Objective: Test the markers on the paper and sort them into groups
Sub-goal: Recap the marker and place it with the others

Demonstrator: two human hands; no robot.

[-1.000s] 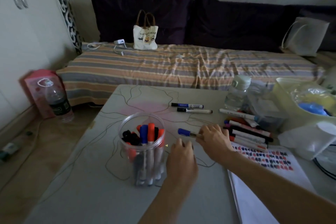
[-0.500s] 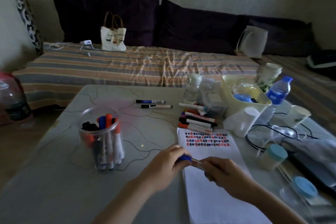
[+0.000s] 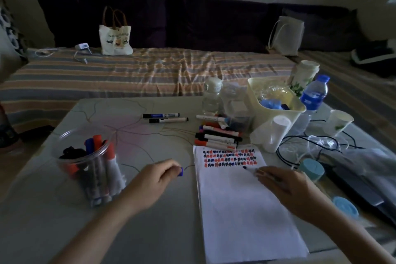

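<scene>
My right hand (image 3: 285, 186) grips an uncapped marker (image 3: 249, 169), its dark tip touching the white paper (image 3: 242, 216) just under rows of red, blue and black test marks (image 3: 229, 157). My left hand (image 3: 156, 180) holds the marker's blue cap (image 3: 180, 171) over the table, left of the paper. A clear plastic jar (image 3: 90, 163) at the left holds several red, blue and black markers. Beyond the paper lies a group of several markers (image 3: 216, 137). Two more markers (image 3: 165, 118) lie side by side further back.
A water bottle (image 3: 211, 98), a clear box, a cream bin (image 3: 276, 100), a white roll (image 3: 276, 133), another bottle (image 3: 312, 96), paper cups, cables and blue lids (image 3: 310, 168) crowd the table's right side. A striped bed with bags lies behind.
My hands pulled the cap off the blue marker. The left hand moved left with the cap; the right hand brought the marker's tip onto the paper. The view also swung right.
</scene>
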